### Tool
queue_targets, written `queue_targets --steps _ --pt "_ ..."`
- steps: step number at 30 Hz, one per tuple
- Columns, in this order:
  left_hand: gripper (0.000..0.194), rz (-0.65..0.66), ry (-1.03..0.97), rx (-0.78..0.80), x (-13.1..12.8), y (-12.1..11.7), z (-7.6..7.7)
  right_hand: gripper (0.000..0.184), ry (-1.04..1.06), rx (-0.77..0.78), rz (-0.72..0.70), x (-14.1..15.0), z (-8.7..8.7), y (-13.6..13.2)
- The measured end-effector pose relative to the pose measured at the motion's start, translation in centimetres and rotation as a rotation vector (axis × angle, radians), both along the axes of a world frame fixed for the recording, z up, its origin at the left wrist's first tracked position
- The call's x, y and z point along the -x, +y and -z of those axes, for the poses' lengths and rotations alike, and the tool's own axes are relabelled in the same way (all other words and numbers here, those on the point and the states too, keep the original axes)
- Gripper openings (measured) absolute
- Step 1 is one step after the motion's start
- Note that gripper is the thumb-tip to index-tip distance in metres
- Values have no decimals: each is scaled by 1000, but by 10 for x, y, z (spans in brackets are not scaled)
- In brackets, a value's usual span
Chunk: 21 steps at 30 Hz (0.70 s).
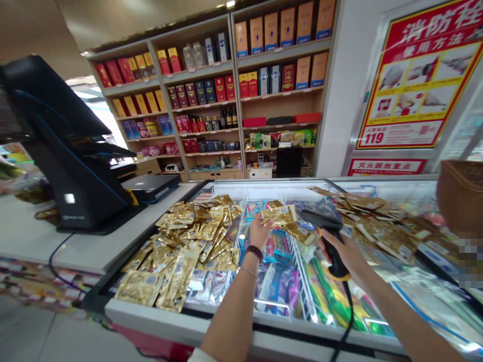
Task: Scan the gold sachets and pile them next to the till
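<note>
My left hand [259,230] is closed on a gold foil packet [279,215], held above the glass lid of a chest freezer [226,322]. My right hand [345,251] grips the handle of a black barcode scanner [327,232] with a yellow base; its head points toward the packet. The scanner's black cord [347,314] hangs down toward the freezer's front edge. A heap of gold packets [188,246] lies on the lid left of my left hand. Another spread of gold packets [381,221] lies to the right.
A black point-of-sale terminal [64,146] stands on the white counter [33,236] at left. Wooden shelves [226,100] of boxed goods and bottles fill the back wall. A red fire-safety poster [418,75] hangs at right. A woven basket [460,193] sits at the right edge.
</note>
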<state>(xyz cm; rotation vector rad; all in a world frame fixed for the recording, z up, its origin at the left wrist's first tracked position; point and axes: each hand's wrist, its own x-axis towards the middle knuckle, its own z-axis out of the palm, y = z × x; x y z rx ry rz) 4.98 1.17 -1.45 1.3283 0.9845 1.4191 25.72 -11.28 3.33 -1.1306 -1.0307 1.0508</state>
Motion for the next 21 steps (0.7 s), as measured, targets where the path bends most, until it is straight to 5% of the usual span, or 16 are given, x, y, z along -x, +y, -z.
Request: queue_targets --steps 21 --pt "33 -59 59 -29 1 -2 -3 53 -83 -19 -43 5 1 -5"
